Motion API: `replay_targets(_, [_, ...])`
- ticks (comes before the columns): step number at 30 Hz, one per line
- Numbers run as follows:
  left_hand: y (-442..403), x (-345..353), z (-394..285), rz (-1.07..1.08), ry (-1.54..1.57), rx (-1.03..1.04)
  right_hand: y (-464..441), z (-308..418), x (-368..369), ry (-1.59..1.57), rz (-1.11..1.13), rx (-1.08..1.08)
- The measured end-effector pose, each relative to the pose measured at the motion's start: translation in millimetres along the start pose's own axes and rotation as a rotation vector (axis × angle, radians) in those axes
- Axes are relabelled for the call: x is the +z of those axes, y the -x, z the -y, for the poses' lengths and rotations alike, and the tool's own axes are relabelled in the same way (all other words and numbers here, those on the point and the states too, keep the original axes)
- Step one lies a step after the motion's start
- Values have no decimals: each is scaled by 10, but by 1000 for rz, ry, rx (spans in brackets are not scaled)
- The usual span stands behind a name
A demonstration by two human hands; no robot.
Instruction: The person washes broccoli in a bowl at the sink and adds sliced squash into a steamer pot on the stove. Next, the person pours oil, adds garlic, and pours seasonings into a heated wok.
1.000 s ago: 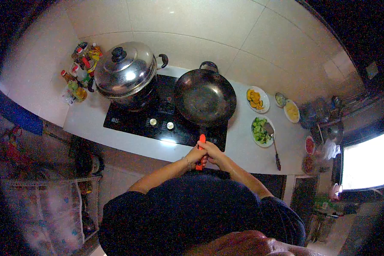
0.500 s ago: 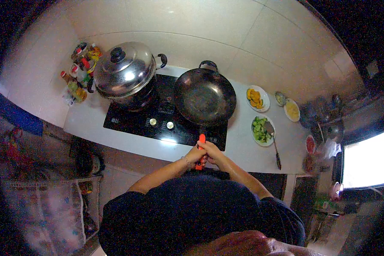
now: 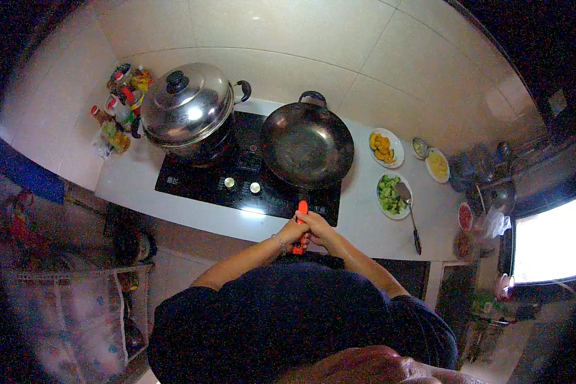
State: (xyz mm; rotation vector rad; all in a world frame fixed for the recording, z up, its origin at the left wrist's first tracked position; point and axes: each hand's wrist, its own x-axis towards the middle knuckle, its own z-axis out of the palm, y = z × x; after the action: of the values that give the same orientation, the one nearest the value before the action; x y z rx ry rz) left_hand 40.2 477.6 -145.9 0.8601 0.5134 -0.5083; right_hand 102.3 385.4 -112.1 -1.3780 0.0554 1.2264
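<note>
A dark wok [image 3: 307, 146] sits on the right half of the black cooktop [image 3: 192, 185], and its bare inside shows. Its long orange handle [image 3: 303, 207] points back towards my body. My left hand [image 3: 292, 233] is closed round this handle from the left. From the right, my right hand [image 3: 319, 226] is also closed on it, its fingers meeting those of the left. The fingers partly hide the middle of the handle.
A lidded steel pot [image 3: 192, 115] stands on the cooktop's left side, with several bottles [image 3: 118, 105] behind it. To the right are plates of yellow slices [image 3: 383, 148] and chopped greens [image 3: 389, 192]. A spatula [image 3: 415, 230] leans on the greens plate.
</note>
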Motion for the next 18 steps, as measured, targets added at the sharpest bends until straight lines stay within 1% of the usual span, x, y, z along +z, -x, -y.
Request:
replay_targets(3, [92,40,-64,31,10,24,19,18,20,13,3,-7])
replay_targets(6, [159,85,-107,2,-11,41,-27,-22,3,5,18,-28])
replay_targets(9, [133,66,-88,-7,-10,38,-41,-42,-13,-9,35,-28])
replay_targets(12, [114,38,-81,26,28,-19,-106,-91,-56,4,46,-45])
replay_targets(16, [67,19,-45,4,15,-9,-128,-114,-75,59,23,-82])
replay_targets(18, [64,9,-44,12,-13,-1,-105,-86,-60,54,24,-61])
